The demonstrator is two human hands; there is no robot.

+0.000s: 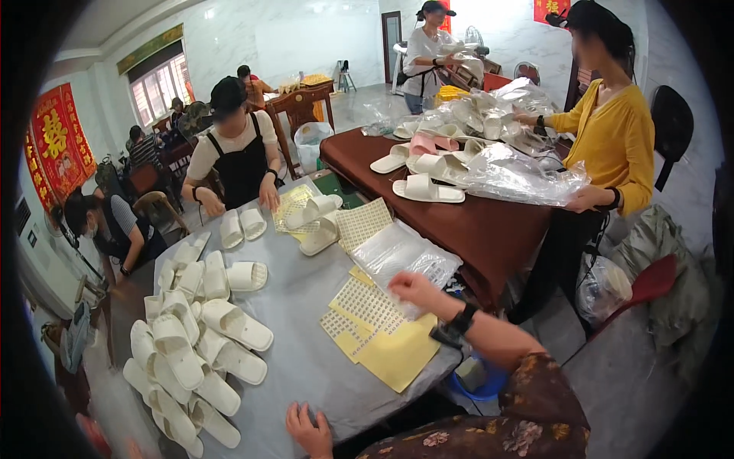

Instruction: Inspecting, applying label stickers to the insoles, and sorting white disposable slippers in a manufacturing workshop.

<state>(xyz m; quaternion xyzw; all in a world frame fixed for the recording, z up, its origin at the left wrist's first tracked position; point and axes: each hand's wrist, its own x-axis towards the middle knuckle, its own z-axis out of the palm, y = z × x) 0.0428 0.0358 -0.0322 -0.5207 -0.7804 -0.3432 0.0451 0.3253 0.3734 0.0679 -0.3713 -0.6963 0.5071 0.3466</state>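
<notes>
1. On the grey-covered table (294, 340), label sheets (359, 302) lay beside the right hand (415, 292), probably for reach; it was curled narrow, contents unclear.
2. Left hand (310, 431), loosely spread, rested near the table edge, perhaps bracing.

a red wall hanging (60, 153) bears large gold characters; a red poster (552, 11) has gold writing; the yellowish sticker sheets (358, 304) carry tiny, unreadable print.
</notes>
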